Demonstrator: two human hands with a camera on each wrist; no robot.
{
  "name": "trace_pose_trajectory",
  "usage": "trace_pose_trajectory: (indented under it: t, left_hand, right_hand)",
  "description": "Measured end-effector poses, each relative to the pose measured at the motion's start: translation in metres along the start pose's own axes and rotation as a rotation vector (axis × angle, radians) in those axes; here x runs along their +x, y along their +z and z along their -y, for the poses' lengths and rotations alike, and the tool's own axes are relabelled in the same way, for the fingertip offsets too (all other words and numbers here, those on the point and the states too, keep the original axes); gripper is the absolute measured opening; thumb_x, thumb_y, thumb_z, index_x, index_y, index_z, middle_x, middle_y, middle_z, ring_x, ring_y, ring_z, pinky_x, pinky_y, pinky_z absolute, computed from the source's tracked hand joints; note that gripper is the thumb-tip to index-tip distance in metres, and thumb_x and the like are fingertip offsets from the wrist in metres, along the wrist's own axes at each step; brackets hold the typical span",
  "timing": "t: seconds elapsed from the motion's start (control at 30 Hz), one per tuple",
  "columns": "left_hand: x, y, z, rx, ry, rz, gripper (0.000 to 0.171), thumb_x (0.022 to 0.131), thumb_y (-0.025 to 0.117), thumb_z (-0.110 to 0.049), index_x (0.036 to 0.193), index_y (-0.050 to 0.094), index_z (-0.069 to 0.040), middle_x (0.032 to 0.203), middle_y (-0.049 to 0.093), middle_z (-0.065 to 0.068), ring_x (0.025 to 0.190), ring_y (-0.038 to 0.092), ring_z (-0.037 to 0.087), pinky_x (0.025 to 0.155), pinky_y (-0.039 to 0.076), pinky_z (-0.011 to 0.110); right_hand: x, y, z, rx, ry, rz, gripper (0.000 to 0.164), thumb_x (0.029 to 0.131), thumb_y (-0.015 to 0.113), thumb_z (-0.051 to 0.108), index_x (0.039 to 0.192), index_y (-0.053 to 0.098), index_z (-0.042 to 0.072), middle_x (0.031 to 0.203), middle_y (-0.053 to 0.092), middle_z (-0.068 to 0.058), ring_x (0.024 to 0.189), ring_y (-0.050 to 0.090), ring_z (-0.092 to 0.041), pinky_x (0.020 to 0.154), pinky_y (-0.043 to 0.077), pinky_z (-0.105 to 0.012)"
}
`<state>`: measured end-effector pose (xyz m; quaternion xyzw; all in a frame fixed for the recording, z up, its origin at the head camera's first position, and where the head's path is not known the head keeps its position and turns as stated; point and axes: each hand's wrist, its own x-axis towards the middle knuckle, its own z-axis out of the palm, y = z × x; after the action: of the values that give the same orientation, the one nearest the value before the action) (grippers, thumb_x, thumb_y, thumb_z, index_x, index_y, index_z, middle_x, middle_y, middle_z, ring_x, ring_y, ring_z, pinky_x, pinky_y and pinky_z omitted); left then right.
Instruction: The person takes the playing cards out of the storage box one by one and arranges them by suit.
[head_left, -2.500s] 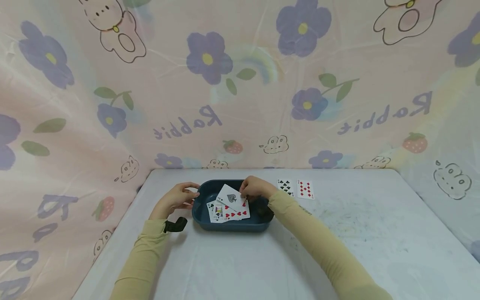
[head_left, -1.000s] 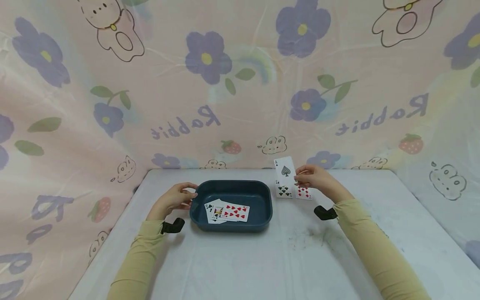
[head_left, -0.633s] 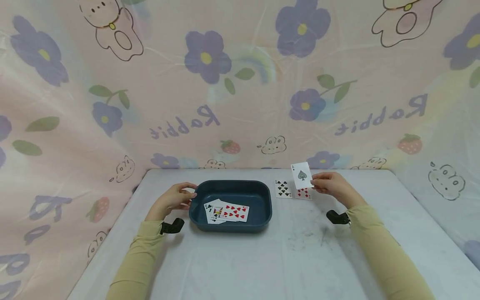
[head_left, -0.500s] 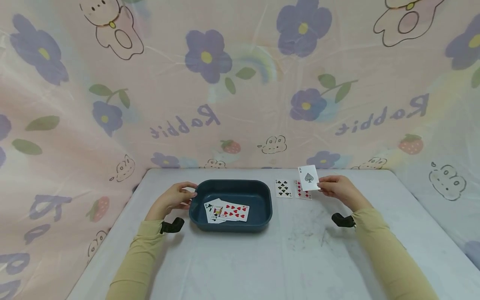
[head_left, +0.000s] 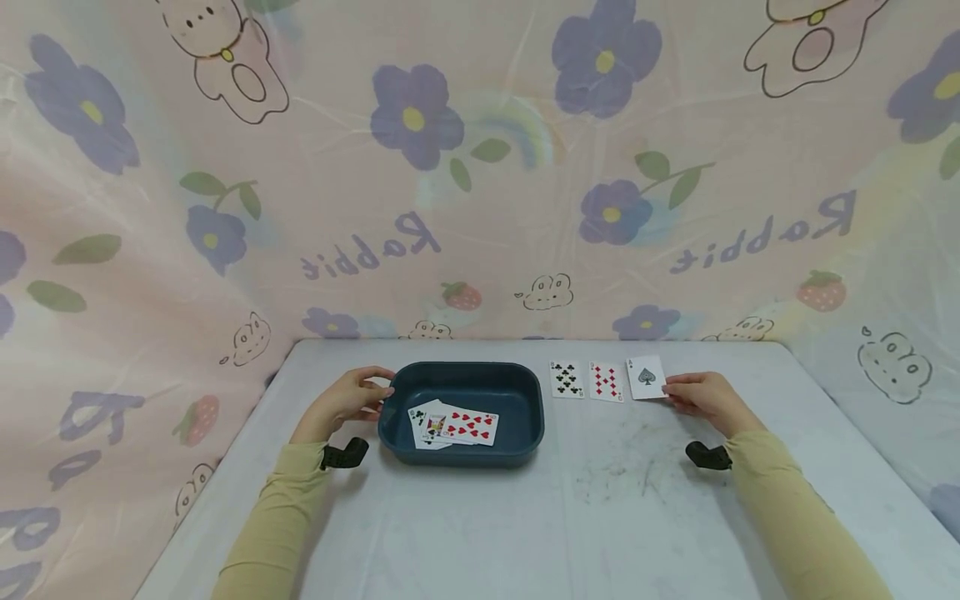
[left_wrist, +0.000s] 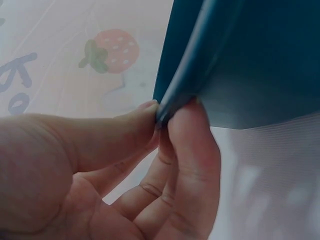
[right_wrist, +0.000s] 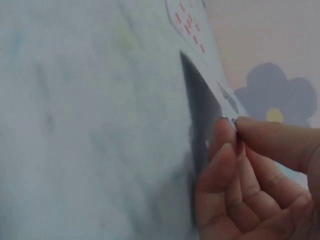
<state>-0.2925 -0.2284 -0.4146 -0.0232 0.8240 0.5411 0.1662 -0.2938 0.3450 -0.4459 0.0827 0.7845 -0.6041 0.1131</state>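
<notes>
My left hand (head_left: 348,400) pinches the left rim of a dark blue rectangular tray (head_left: 461,459). The left wrist view shows the thumb and a finger on either side of that rim (left_wrist: 187,70). At the back right, my right hand (head_left: 703,398) holds an ace of spades (head_left: 646,377) by its lower right corner, between thumb and fingers. The ace is right of a diamonds card (head_left: 605,382), which lies beside a clubs card (head_left: 567,380). In the right wrist view, the pinched ace (right_wrist: 229,100) is tilted, with a dark shadow under it.
Overlapping cards lie in the tray: a hearts card (head_left: 472,425) on top, with a face card (head_left: 435,427) and a clubs card (head_left: 417,414) partly covered. A white cloth covers the table (head_left: 480,533). A patterned curtain (head_left: 480,208) hangs behind and at the sides.
My right hand has taken the ace of spades out of the tray, carried it right over the clubs and diamonds cards and lowered it beside them. My left hand stays at the rim.
</notes>
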Motion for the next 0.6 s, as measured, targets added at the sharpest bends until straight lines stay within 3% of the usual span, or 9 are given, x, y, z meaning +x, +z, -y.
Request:
trace_pose_trajectory:
  t: [0.27,0.6]
  left_hand:
    - [0.0007,-0.0010,0.0001,-0.012,0.007,-0.005,0.040,0.094,0.062,-0.014,0.132,0.052,-0.007,0.103,0.059,0.021,0.073,0.058,0.018,0.062,0.053,0.029]
    - [0.0002,0.0000,0.0003,-0.007,0.005,-0.005,0.039,0.095,0.062,-0.014,0.132,0.052,-0.007,0.103,0.059,0.020,0.074,0.058,0.020,0.063,0.053,0.030]
  right_hand:
    - [-0.0027,-0.0021,0.0001,0.001,0.050,-0.004,0.049,0.093,0.061,0.007,0.129,0.041,-0.020,0.082,0.068,-0.001,0.072,0.066,-0.009,0.069,0.053,-0.026]
    - [0.0007,-0.0054,0.0001,-0.057,0.033,0.049,0.049,0.092,0.062,0.004,0.127,0.042,-0.022,0.083,0.070,-0.003,0.072,0.066,-0.010,0.068,0.054,-0.027]
